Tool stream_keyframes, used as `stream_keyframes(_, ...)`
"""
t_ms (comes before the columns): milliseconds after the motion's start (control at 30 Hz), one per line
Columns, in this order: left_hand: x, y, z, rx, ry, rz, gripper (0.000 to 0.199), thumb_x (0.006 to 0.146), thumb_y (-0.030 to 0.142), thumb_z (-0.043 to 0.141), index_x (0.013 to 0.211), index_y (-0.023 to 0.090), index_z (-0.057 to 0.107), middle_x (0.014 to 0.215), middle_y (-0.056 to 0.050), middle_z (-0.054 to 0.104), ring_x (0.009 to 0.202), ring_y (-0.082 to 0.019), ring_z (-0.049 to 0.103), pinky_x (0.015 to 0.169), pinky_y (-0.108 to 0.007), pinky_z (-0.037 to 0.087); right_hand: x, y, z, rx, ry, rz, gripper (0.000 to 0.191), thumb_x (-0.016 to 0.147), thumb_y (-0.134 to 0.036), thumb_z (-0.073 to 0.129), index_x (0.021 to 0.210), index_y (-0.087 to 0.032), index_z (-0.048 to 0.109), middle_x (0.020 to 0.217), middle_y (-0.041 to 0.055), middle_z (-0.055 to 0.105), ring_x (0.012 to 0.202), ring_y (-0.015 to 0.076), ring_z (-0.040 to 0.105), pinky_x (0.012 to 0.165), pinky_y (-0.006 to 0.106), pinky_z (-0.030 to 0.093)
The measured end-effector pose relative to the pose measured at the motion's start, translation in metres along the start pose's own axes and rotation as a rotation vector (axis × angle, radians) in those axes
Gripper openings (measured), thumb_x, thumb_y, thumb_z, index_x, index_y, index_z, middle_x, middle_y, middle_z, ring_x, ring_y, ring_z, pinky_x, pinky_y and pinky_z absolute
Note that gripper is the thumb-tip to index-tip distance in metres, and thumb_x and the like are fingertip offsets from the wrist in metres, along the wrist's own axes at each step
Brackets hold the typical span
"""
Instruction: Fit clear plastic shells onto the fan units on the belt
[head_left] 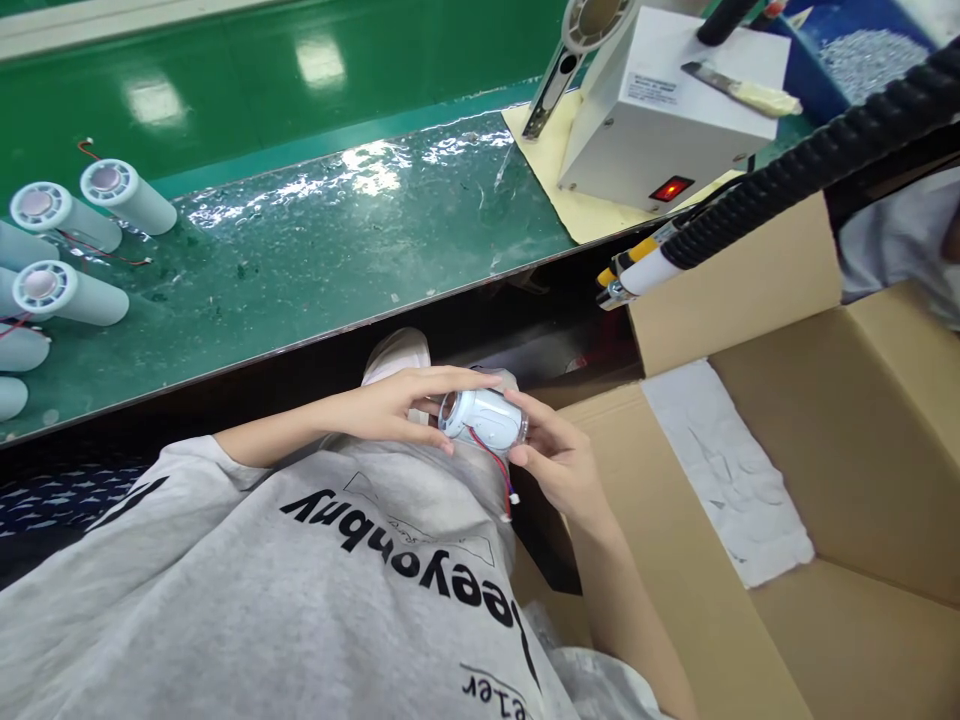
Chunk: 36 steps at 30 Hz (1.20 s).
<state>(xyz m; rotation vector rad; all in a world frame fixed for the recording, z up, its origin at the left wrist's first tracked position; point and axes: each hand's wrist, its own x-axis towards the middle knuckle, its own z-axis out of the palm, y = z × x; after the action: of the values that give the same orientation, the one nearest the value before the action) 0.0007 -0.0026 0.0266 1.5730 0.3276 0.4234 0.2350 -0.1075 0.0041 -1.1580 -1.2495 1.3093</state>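
Over my lap, both hands grip a light blue cylindrical housing [487, 420] that lies on its side. My left hand [401, 403] has its thumb and fingers around the ringed left end. At the other end, the fingers and thumb of my right hand [556, 455] close on a clear rim. Red and dark wires [495, 462] come out of the housing and hang down, ending in small white connectors [513, 498]. Part of the housing is hidden behind my fingers.
Several similar blue cylinders [101, 298] lie at the left of the green bench [337, 270]. A white box-shaped device [637, 140] with a lit red switch stands at the back right. Below it, a black corrugated hose [795, 170] crosses above an open cardboard box [862, 440].
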Motion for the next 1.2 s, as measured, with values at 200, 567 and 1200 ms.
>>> stream_keyframes(200,-0.004,-0.005,0.002,-0.112,-0.018,-0.121,0.082,0.08,0.029,0.084,0.154,0.033,0.048,0.147,-0.01,0.063,0.111,-0.024,0.073,0.089,-0.031,0.061,-0.007,-0.007,0.004,-0.128,0.076,0.046,0.048,0.072,-0.049,0.091,0.115,-0.034,0.079,0.127,0.0052,0.075,0.122,0.0338,0.069,0.098,0.05,0.063)
stream_keyframes(567,-0.003,-0.003,-0.003,-0.116,-0.029,-0.063,0.076,0.082,0.026,0.083,0.151,0.031,0.052,0.153,-0.012,0.057,0.123,-0.025,0.068,0.097,-0.032,0.06,-0.005,-0.015,0.01,0.059,0.08,0.165,0.051,0.07,-0.05,0.093,0.116,-0.033,0.079,0.101,0.0022,0.081,0.089,0.0233,0.077,0.078,0.035,0.066)
stream_keyframes(1200,-0.001,-0.007,0.002,-0.167,0.043,-0.185,0.056,0.09,0.049,0.071,0.139,0.024,0.062,0.137,-0.013,0.066,0.114,-0.025,0.067,0.093,-0.037,0.056,-0.006,-0.017,0.014,-0.15,0.02,0.065,0.068,0.084,-0.065,0.076,0.138,-0.028,0.058,0.13,0.0109,0.066,0.091,0.0229,0.074,0.07,0.035,0.067)
